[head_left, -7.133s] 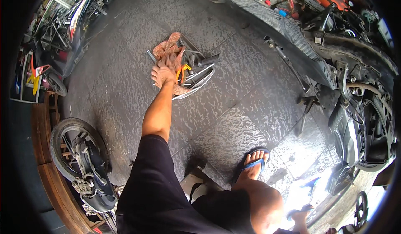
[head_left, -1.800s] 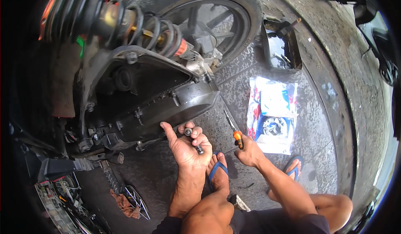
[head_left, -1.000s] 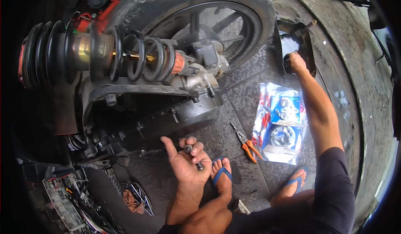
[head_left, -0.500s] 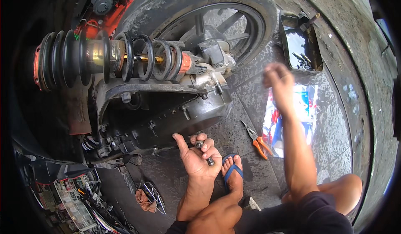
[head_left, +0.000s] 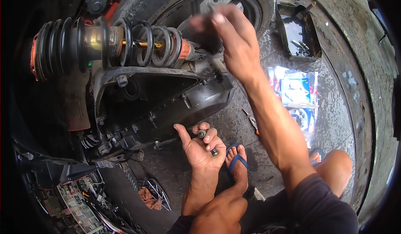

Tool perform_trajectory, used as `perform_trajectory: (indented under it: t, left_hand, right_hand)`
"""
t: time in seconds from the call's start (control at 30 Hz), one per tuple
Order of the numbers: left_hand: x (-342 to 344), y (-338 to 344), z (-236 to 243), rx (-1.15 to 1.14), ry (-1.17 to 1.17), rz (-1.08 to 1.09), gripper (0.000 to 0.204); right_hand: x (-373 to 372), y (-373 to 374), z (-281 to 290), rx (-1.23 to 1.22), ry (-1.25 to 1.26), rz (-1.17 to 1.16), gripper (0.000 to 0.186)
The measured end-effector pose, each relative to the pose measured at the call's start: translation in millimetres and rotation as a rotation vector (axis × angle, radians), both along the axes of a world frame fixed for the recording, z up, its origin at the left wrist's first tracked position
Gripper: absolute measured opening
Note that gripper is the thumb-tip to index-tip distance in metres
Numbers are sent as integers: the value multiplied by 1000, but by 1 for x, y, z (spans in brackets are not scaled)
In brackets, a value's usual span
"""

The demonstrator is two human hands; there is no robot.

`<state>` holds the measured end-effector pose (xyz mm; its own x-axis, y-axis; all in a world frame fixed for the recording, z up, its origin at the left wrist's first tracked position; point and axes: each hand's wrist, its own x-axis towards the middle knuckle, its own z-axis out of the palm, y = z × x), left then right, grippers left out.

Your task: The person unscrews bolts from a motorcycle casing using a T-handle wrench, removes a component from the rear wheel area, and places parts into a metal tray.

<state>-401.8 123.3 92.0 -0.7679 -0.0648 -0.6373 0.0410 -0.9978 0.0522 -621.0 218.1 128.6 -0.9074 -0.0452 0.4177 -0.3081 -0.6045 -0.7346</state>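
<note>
My left hand (head_left: 204, 148) is palm up below the dark engine cover (head_left: 194, 98), thumb apart, other fingers curled around small dark metal cylindrical pieces (head_left: 202, 133). Two round ends show between the fingers; their middle is hidden, so I cannot tell whether they join. My right hand (head_left: 238, 41) is raised in front of the rear wheel (head_left: 184, 4), right of the coil-spring shock absorber (head_left: 98, 46). Its fingers are smeared by motion, and I cannot make out whether they hold anything. Several bolts (head_left: 186, 101) stick out along the cover's edge.
Orange-handled pliers (head_left: 252, 121) lie on the floor, partly behind my right forearm. Beyond them rests a clear plastic packet (head_left: 298, 92) with blue print. A black tray (head_left: 282, 29) of dark liquid and metal parts stands at far right. A brown rag (head_left: 148, 198) lies lower left.
My right hand has swung left and up, from over the packet to the front of the wheel. My left hand keeps its hold on the metal pieces. The view has shifted slightly.
</note>
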Motion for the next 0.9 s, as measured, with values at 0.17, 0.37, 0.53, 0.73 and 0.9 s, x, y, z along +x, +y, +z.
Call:
perform_trajectory:
  t: [0.17, 0.37, 0.53, 0.73, 0.9]
  left_hand:
    - [-7, 5, 13, -2, -61, 55, 63]
    - [-3, -1, 3, -15, -13, -14, 66]
    - [-6, 4, 8, -31, -59, 18, 66]
    - [-4, 1, 10, -35, -54, 26, 66]
    - [0, -6, 6, -20, -42, -8, 66]
  right_hand:
    - [-19, -3, 44, 441, -39, 332, 25]
    - [-23, -9, 29, 535, 2, 345, 33]
    - [-17, -10, 29, 556, -58, 346, 33]
    - [-15, -14, 27, 600, -23, 302, 31]
    - [2, -8, 22, 434, -39, 219, 26]
